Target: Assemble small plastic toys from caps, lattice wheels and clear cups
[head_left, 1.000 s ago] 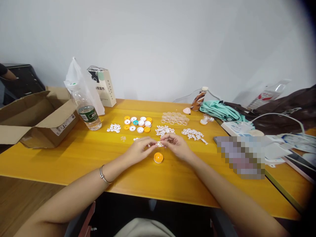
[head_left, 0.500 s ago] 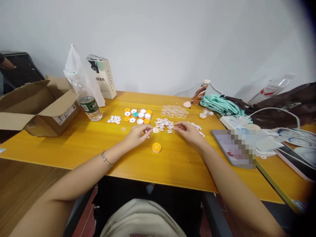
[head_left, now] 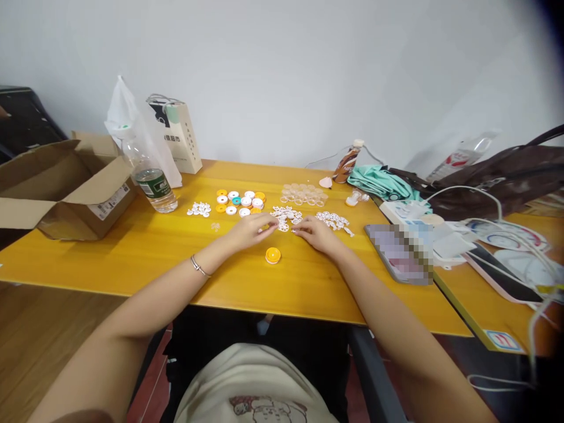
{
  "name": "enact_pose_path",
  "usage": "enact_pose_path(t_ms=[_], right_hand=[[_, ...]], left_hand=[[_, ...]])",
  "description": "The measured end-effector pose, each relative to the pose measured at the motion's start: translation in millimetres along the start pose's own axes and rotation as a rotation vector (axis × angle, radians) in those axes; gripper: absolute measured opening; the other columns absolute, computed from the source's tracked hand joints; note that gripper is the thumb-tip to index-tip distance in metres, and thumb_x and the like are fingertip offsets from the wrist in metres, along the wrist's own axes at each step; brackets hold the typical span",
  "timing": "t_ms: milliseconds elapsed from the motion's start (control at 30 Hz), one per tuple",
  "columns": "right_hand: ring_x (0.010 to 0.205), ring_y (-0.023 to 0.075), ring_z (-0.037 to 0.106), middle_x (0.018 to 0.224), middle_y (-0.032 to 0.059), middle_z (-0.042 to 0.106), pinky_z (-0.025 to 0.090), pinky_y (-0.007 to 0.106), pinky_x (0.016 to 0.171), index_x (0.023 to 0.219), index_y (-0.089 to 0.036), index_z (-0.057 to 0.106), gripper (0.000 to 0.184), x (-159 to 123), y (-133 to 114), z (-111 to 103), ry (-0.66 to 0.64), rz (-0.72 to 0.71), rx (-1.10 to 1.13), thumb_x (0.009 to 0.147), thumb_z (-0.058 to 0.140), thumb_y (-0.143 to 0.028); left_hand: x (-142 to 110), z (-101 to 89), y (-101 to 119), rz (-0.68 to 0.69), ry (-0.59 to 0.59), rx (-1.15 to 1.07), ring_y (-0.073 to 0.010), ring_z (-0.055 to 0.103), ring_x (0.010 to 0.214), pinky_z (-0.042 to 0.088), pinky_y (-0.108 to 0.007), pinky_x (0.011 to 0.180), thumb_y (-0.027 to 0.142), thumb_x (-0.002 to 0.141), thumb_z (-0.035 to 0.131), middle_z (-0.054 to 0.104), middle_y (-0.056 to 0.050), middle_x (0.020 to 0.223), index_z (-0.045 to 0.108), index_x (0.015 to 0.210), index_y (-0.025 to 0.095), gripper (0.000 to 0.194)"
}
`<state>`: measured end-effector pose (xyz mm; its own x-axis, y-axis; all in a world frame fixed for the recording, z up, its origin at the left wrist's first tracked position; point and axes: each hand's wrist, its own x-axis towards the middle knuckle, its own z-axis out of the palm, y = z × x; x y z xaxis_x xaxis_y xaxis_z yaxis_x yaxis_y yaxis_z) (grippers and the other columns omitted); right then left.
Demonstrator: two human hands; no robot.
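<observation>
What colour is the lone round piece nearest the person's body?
The round piece is orange on top and white below, as the head view shows.

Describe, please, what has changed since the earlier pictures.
The right hand has let go of the white piece both hands held a second ago and shifted right, away from the left hand. A white bit now shows beside the right thumb; whether gripped is unclear. The orange disc, water bottle and cardboard box stayed put.

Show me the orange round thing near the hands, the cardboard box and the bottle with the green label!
Orange round thing (head_left: 273,254): head view, its top.
Cardboard box (head_left: 81,223): head view, outer side wall.
Bottle (head_left: 154,184): head view, green label.
</observation>
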<state>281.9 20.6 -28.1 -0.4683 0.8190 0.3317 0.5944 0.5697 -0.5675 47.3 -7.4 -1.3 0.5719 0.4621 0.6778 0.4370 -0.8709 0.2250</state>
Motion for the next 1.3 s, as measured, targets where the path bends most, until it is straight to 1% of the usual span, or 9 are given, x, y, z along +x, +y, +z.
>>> enact_pose_path(t_ms=[167,300,433,533,633,833,1000,1167,1300], right_hand=[[0.07,0.0166,0.052,0.071,0.0027,0.058,0.041,0.032,0.069,0.071,-0.02,0.068,0.008,3.6,0.2,2.7,0.046,0.056,0.042,0.073,0.061,-0.024],[0.068,0.0152,0.051,0.07,0.0023,0.058,0.041,0.031,0.069,0.064,-0.018,0.063,0.013,3.4,-8.3,4.1,0.11,0.11,0.117,0.071,0.063,-0.03],[0.067,0.0131,0.057,0.071,0.0017,0.063,0.045,0.028,0.067,0.071,-0.018,0.058,0.02,1.2,-23.3,7.0,0.072,0.212,0.468,0.072,0.061,-0.038],[0.062,0.011,0.06,0.07,0.0017,0.066,0.046,0.025,0.062,0.071,-0.017,0.054,0.024,-0.4,-34.4,9.0,0.035,0.331,0.793,0.067,0.066,-0.037],[0.06,0.0102,0.06,0.069,0.0005,0.068,0.047,0.025,0.061,0.081,-0.019,0.056,0.029,-1.3,-43.4,10.9,0.06,0.374,0.925,0.061,0.072,-0.034],[0.065,0.0105,0.06,0.075,-0.0004,0.068,0.048,0.026,0.067,0.087,-0.021,0.066,0.031,-2.1,-53.3,12.6,0.158,0.32,0.916,0.059,0.074,-0.03],[0.061,0.0128,0.058,0.069,0.0005,0.065,0.05,0.031,0.064,0.093,-0.022,0.069,0.029,-4.7,-55.9,8.3,0.238,0.224,0.721,0.067,0.069,-0.035],[0.095,0.0184,0.057,0.1,0.0019,0.064,0.051,0.033,0.078,0.088,-0.03,0.07,0.02,-8.4,-60.3,14.2,0.256,-0.009,0.522,0.069,0.069,-0.032],[0.093,0.0186,0.061,0.099,0.001,0.068,0.047,0.04,0.09,0.093,-0.028,0.069,0.022,-10.9,-64.7,21.0,0.203,0.079,0.608,0.071,0.067,-0.03]], left_hand=[[-10.6,1.1,-1.3,-0.055,-0.04,-0.028,-0.0117,0.058,0.072,0.046,-0.024,0.067,0.023,0.086,0.045,0.064,-0.005,0.08,0.058,0.088,0.014,0.016],[-10.9,-1.1,-1.9,-0.062,-0.065,-0.006,-0.012,0.058,0.071,0.046,-0.024,0.067,0.024,0.086,0.046,0.064,-0.005,0.078,0.059,0.087,0.015,0.016],[-10.4,-2.3,-2.8,-0.072,-0.056,-0.033,-0.011,0.058,0.072,0.046,-0.024,0.068,0.022,0.084,0.047,0.064,-0.004,0.078,0.059,0.086,0.015,0.014],[-10.6,-2.5,-2.4,-0.11,-0.031,-0.081,-0.0099,0.058,0.07,0.046,-0.022,0.067,0.02,0.082,0.05,0.064,-0.003,0.076,0.059,0.084,0.014,0.011],[-10.6,-0.9,-0.7,-0.166,-0.004,-0.111,-0.0092,0.057,0.067,0.046,-0.021,0.065,0.02,0.081,0.051,0.063,-0.002,0.073,0.059,0.081,0.014,0.01],[-10.2,-0.2,4.4,-0.174,0.015,-0.113,-0.0095,0.058,0.068,0.047,-0.022,0.066,0.023,0.083,0.05,0.064,-0.004,0.075,0.06,0.085,0.014,0.014],[-7.9,-5.6,10.1,-0.125,0.026,-0.035,-0.0101,0.058,0.066,0.047,-0.022,0.063,0.023,0.085,0.048,0.066,-0.005,0.074,0.061,0.086,0.014,0.016],[-6.5,-5.4,13.2,-0.061,0.056,0.011,-0.0114,0.059,0.067,0.048,-0.023,0.063,0.02,0.085,0.048,0.067,-0.006,0.077,0.061,0.088,0.013,0.015],[-7.1,-3.2,14.2,-0.068,0.102,-0.006,-0.0122,0.061,0.07,0.049,-0.024,0.066,0.02,0.086,0.048,0.067,-0.007,0.08,0.06,0.088,0.013,0.014]])
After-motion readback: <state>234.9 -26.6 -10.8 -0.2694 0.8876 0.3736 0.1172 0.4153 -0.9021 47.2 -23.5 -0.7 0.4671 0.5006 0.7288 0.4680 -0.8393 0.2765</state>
